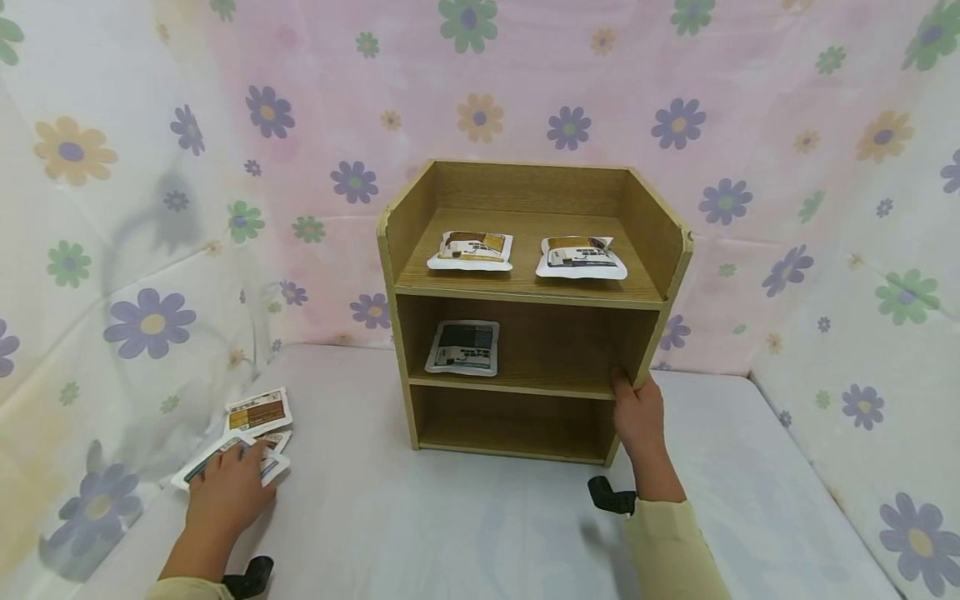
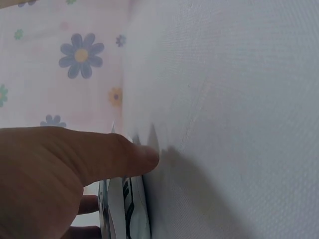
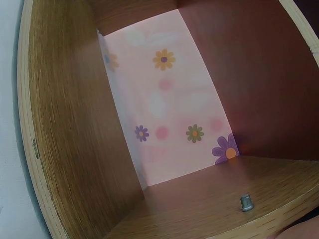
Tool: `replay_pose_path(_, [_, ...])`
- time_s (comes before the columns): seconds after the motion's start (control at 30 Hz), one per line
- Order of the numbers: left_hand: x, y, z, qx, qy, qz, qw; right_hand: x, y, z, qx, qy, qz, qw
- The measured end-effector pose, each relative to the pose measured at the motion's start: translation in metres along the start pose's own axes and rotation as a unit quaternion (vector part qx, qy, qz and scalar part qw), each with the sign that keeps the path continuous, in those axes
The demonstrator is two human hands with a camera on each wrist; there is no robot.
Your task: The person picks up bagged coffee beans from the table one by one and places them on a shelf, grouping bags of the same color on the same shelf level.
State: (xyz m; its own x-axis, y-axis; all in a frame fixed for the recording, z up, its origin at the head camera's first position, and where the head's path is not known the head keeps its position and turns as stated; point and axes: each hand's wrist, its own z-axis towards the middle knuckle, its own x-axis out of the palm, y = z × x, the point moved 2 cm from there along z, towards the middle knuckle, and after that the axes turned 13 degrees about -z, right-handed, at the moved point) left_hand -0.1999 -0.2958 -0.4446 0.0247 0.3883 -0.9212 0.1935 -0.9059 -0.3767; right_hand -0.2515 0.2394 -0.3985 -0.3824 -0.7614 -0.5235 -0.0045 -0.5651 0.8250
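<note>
My left hand lies over a white packet on top of a small pile at the left, fingers spread across its surface. In the left wrist view, the thumb reaches out straight past the packets' edges. Beneath, a packet with a brown and yellow label shows beyond the fingertips. With my right hand I grip the right side panel of a wooden shelf, thumb inside and fingers hidden behind the panel.
Two white packets, one left and one right, lie on the shelf's top. A dark-labelled packet lies on the middle level. A metal peg sticks out inside. Flowered cloth surrounds the white table.
</note>
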Motion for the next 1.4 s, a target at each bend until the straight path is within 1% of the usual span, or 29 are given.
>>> replay_pose_path(0.13, [-0.001,0.001,-0.002,0.007,-0.006,0.001,1.0000,0.000,0.001,0.000,0.000,0.002,-0.001,1.000])
replay_pose_path(0.23, [-0.001,0.001,-0.003,0.007,-0.005,0.000,1.0000,0.000,0.001,-0.001,0.000,0.003,-0.001,1.000])
replay_pose_path(0.47, [-0.008,-0.004,-0.004,0.006,-0.004,0.004,1.0000,-0.001,0.002,-0.001,-0.005,-0.005,0.004,1.000])
replay_pose_path(0.6, [-0.015,-0.009,-0.005,0.008,-0.006,0.018,0.9998,-0.001,0.001,-0.001,-0.002,0.000,0.006,1.000])
replay_pose_path(0.73, [-0.022,-0.014,-0.005,0.000,-0.007,0.023,0.9997,0.000,0.001,-0.001,0.000,0.005,0.006,1.000])
replay_pose_path(0.83, [-0.027,-0.015,-0.007,-0.001,-0.006,0.020,0.9998,0.000,0.001,-0.001,0.001,0.005,0.005,1.000])
replay_pose_path(1.0, [-0.034,-0.016,-0.012,0.014,-0.015,0.019,0.9996,0.000,0.000,-0.001,0.000,0.002,0.004,1.000])
replay_pose_path(1.2, [-0.042,-0.015,-0.017,0.012,-0.014,0.010,0.9998,-0.001,0.001,-0.001,0.001,0.004,0.004,1.000])
replay_pose_path(1.4, [-0.055,-0.019,-0.023,0.013,-0.025,0.003,0.9996,-0.001,0.001,-0.001,0.003,0.007,0.002,1.000])
